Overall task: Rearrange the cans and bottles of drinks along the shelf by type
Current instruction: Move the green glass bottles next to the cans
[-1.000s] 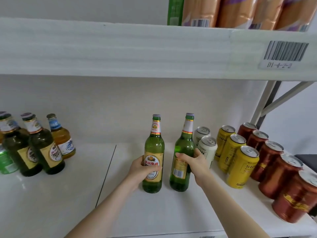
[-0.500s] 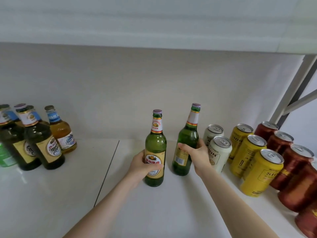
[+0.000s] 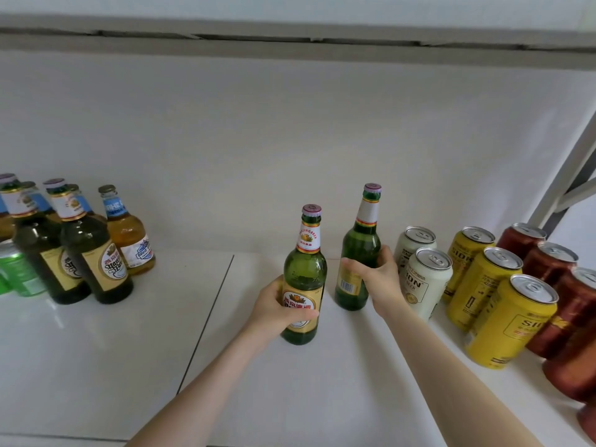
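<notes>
Two tall green beer bottles stand mid-shelf. My left hand [image 3: 277,309] grips the nearer bottle [image 3: 304,272] around its gold label. My right hand [image 3: 375,279] is wrapped around the farther bottle [image 3: 359,250], which leans slightly and sits close to the white cans [image 3: 424,279]. To the right run rows of yellow cans [image 3: 503,317] and red-brown cans [image 3: 554,262]. At the far left stand dark green bottles [image 3: 93,253], amber bottles with blue labels [image 3: 127,233] and a green can [image 3: 16,269].
The white shelf board [image 3: 129,350] has a seam running down its middle-left. The upper shelf's underside [image 3: 290,40] hangs overhead. A grey frame post [image 3: 567,169] rises at the far right behind the red-brown cans.
Both bottles have slid back toward the wall, the right one farther and closer to the white cans. My view has dropped below the upper shelf.
</notes>
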### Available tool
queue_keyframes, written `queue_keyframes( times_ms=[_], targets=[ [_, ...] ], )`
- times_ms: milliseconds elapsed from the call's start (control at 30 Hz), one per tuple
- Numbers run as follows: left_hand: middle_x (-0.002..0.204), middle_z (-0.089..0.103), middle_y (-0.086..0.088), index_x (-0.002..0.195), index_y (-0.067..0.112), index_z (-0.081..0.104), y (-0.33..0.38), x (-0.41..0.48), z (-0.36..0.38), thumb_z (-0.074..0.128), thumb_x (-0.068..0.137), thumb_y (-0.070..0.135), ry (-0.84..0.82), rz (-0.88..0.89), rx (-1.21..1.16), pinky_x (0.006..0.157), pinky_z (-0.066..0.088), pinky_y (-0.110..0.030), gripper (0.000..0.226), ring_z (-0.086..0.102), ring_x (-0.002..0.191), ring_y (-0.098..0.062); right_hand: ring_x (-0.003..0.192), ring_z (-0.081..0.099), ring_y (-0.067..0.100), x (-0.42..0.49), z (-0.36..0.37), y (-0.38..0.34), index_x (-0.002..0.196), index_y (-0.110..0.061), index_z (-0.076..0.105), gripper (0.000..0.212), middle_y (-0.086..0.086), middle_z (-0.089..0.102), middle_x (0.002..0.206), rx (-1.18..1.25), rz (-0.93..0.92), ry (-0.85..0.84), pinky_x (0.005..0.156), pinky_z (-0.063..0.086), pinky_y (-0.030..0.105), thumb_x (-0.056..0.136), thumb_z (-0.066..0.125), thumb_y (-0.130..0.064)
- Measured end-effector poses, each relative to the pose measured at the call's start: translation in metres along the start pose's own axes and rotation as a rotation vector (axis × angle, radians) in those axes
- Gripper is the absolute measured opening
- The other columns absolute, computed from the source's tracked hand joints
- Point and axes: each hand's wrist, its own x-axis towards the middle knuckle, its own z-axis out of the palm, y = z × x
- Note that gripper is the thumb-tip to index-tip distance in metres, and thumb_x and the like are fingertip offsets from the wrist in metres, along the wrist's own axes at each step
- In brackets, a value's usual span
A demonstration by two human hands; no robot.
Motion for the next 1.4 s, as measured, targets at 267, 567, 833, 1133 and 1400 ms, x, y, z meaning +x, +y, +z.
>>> queue_keyframes(
  times_ms=[267, 567, 833, 1133, 1400],
  targets=[
    [0.101, 0.076, 0.003, 0.11, 0.026, 0.066, -0.004, -0.003, 0.001, 0.09, 0.061, 0.001, -0.003, 0.019, -0.051, 0.085, 0.059, -0.039, 0.06, 0.071, 0.1, -0.021, 0.115, 0.057, 0.024, 0.011, 0.001, 0.0, 0.12, -0.028, 0.05, 0.06, -0.005, 0.063, 0.117, -0.021, 0.039, -0.013, 0.1, 0.047, 0.051, 0.072, 0.085, -0.022],
    [0.107, 0.075, 0.001, 0.115, 0.02, 0.065, -0.007, -0.01, -0.01, 0.094, 0.043, 0.024, -0.051, 0.033, -0.022, 0.086, 0.058, -0.033, 0.078, 0.071, 0.102, -0.017, 0.131, 0.046, 0.018, -0.011, 0.0, 0.011, 0.149, -0.019, 0.033, 0.086, -0.001, 0.048, 0.145, 0.08, 0.06, 0.027, 0.101, 0.04, 0.033, 0.078, 0.081, -0.025],
    [0.107, 0.075, -0.004, 0.114, 0.012, 0.066, -0.024, -0.017, -0.027, 0.091, 0.06, 0.0, -0.013, 0.022, 0.087, 0.077, 0.056, -0.02, 0.06, 0.072, 0.099, -0.016, 0.124, 0.055, 0.016, -0.064, -0.006, 0.029, 0.14, -0.015, 0.045, 0.073, 0.003, 0.057, 0.135, 0.095, 0.089, 0.128, 0.103, 0.045, 0.034, 0.078, 0.082, -0.027],
    [0.105, 0.075, -0.006, 0.114, 0.008, 0.066, -0.025, -0.021, 0.001, 0.09, 0.059, -0.005, -0.04, 0.028, 0.062, 0.078, 0.058, -0.025, 0.062, 0.073, 0.094, -0.017, 0.111, 0.06, 0.006, -0.1, 0.001, 0.021, 0.131, -0.019, 0.056, 0.071, -0.007, 0.065, 0.12, -0.15, -0.063, -0.167, 0.089, 0.051, 0.025, 0.07, 0.087, -0.034],
    [0.097, 0.076, -0.003, 0.102, 0.018, 0.068, -0.028, -0.021, 0.047, 0.09, 0.058, -0.007, -0.108, 0.043, 0.044, 0.076, 0.055, -0.022, 0.055, 0.073, 0.09, -0.015, 0.102, 0.065, 0.007, -0.102, -0.029, 0.017, 0.117, -0.023, 0.062, 0.052, -0.01, 0.071, 0.109, -0.115, -0.083, -0.108, 0.088, 0.056, 0.032, 0.071, 0.088, -0.024]
  ],
)
